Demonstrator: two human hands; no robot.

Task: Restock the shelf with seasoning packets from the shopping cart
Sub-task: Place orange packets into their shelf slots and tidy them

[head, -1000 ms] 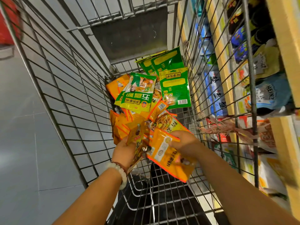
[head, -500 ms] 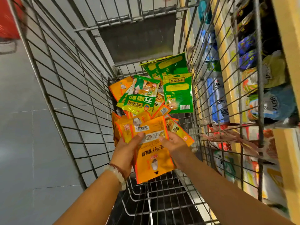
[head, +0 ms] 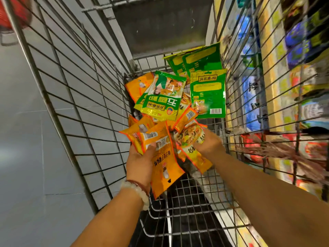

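Both hands are inside the wire shopping cart (head: 76,97). My left hand (head: 140,163) grips a stack of orange seasoning packets (head: 163,166), thumb pressed on the top one near its barcode. Just to the right, my right hand (head: 208,145) pinches another orange packet with a noodle picture (head: 192,139), lifted off the pile. Further in lie green seasoning packets (head: 207,93), one face up in the middle (head: 163,102), and more orange ones (head: 138,86) beneath them.
The store shelf (head: 274,72) runs along the right side beyond the cart's wire wall, stocked with blue, yellow and red packages. Grey floor tiles (head: 21,139) lie to the left. A grey flap (head: 160,24) closes the cart's far end.
The right hand let go of the large orange packet, which stays in my left hand's stack, and moved right to pick up a noodle-picture packet. The view shifted closer.
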